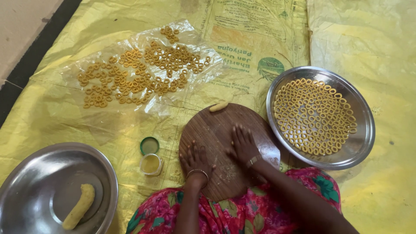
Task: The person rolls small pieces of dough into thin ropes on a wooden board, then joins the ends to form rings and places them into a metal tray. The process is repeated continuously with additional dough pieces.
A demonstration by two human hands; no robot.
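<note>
Lap: pink floral cloth (242, 214) fills the bottom centre of the frame, where the person sits close behind the work.
Board: round wooden board (225, 143) lies at lower centre, touching the lap, within easy reach of both arms.
Left hand (196, 159): flat and spread, palm down on the board, grasping nothing; a bangle circles the wrist.
Right hand (243, 145): likewise flat, fingers fanned just right of the left hand, pressing the board; whether dough lies beneath cannot be told.
Dough piece (218, 106): small yellow lump waits at the board's far edge, apart from both hands.
Right plate: steel plate (362, 143) at right, beside the board, holds neat rows of dough rings (314, 116).
Plastic sheet (138, 73): upper left, more rings spread in one loose layer, probably to dry.
Left plate: second steel plate (26, 190), lower left, keeps a thick dough roll (79, 206).
Jar: small open jar (151, 164) and its green lid (149, 145) sit left of the board.
</note>
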